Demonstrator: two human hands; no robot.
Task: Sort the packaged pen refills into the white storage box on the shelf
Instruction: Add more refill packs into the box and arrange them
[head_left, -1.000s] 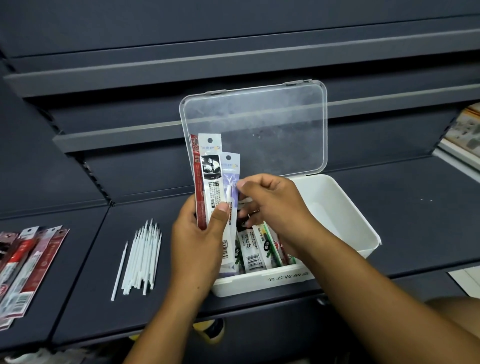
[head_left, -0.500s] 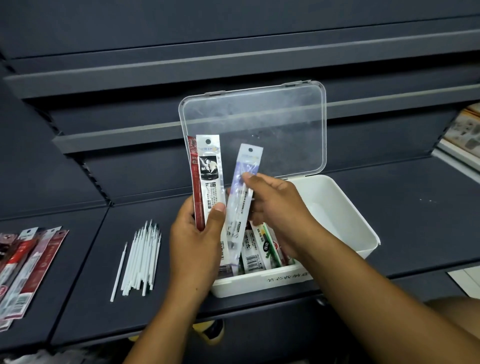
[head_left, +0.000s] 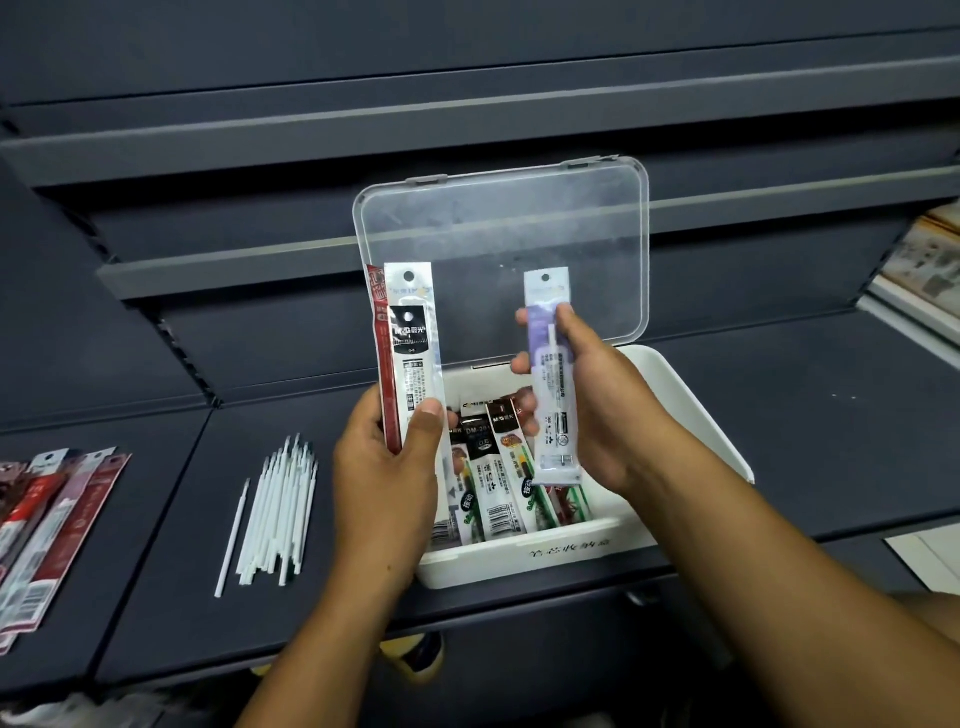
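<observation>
Left hand gripping two refill packs, right hand pinching purple pack, over white box

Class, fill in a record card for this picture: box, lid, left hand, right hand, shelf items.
white box: stored packets inside
lid: clear, raised open
left hand: grips a black-and-white packet and a red packet
right hand: holds a purple packet over the box
shelf: loose white refills, red packs at left

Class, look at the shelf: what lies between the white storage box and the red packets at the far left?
A bundle of loose white sticks lies on the dark shelf between them, seen in the head view.
</observation>
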